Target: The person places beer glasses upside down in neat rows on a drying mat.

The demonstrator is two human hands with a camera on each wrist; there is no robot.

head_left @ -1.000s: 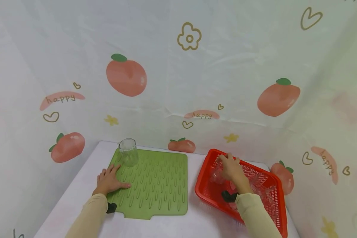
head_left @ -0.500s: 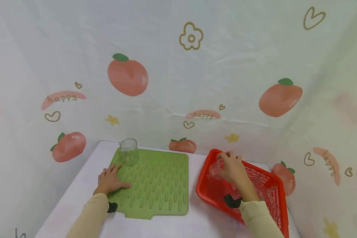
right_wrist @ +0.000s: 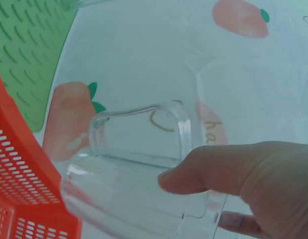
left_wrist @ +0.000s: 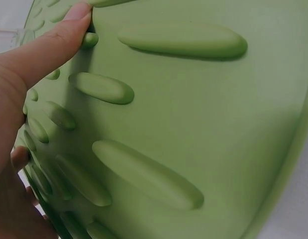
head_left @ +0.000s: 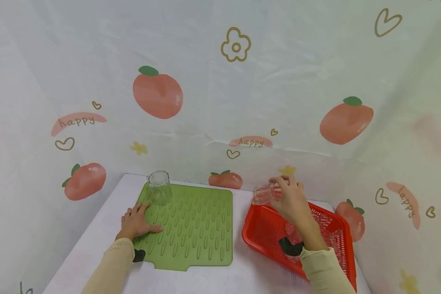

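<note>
My right hand (head_left: 292, 200) grips a clear glass mug (head_left: 263, 194), tilted on its side above the far left rim of the red basket (head_left: 248, 234). In the right wrist view the thumb presses the wall of the mug (right_wrist: 129, 184) near its handle (right_wrist: 139, 112). My left hand (head_left: 135, 222) rests with spread fingers on the left edge of the green ridged mat (head_left: 194, 228); its thumb lies on the ridges in the left wrist view. Another glass mug (head_left: 159, 188) stands upright on the mat's far left corner.
Several clear glass pieces (head_left: 325, 228) lie in the right part of the basket, partly hidden by my right arm. The white table (head_left: 237, 281) shows between mat and basket. A patterned white curtain (head_left: 206, 81) stands behind the table.
My right hand has lifted the glass mug up out of the red basket to above its far rim. The left hand has stayed on the mat.
</note>
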